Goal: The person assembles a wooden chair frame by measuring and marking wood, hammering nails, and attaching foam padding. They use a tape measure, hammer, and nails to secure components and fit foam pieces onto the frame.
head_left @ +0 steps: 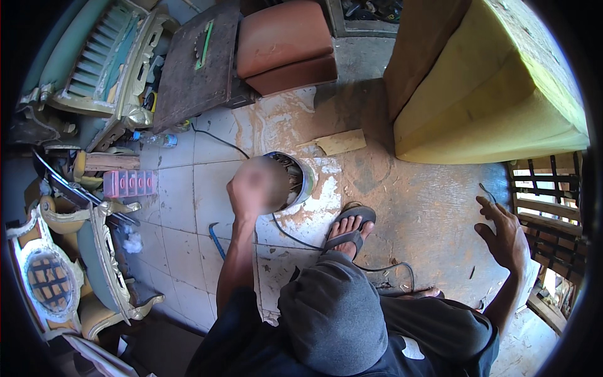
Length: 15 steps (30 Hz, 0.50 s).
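Seen from where I stand, the fingers of the bare left hand (242,198) are obscured by a round brown blur, and what they may grip cannot be established; the blur also covers the left side of a round, blue-grey bucket (308,179), its dark, jumbled contents (293,174) not identifiable. The second foot (432,293) is mostly concealed behind a dark grey trouser leg (433,320). The bulky yellow foam block (477,107) and carved, gold-framed, green-slatted furniture (103,60) are cut off by the view's edge.
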{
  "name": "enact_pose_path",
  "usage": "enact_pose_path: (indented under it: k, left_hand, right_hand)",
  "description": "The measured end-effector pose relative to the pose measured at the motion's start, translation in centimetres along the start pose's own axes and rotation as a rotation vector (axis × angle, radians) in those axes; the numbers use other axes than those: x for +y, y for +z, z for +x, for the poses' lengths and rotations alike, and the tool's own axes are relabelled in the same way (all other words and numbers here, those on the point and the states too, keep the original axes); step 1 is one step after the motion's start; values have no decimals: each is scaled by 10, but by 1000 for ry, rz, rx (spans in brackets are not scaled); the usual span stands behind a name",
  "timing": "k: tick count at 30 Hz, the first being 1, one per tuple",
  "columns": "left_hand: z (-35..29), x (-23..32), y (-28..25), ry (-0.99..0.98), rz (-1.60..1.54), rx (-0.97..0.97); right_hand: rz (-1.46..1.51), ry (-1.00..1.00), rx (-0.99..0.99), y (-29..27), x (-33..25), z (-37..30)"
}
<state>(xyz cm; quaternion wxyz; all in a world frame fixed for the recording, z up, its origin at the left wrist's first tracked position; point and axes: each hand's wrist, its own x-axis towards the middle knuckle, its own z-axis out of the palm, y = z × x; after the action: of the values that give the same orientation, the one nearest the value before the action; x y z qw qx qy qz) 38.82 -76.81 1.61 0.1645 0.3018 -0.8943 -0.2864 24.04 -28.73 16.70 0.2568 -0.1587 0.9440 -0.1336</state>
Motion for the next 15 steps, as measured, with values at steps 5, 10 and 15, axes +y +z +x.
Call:
enact_pose_path:
  k: [5,10,15]
  left_hand:
    - [-7,7,-27,-248,-358,-60]
    - [-17,-5,-29,-255,-305,-122]
    - [-7,-5,-25,-59,156,-512]
  right_hand:
    - [3,-10,-41,2,-3,10]
    - [14,-11,-61,1,-7,13]
    - [-10,10,-40,2,2,10]
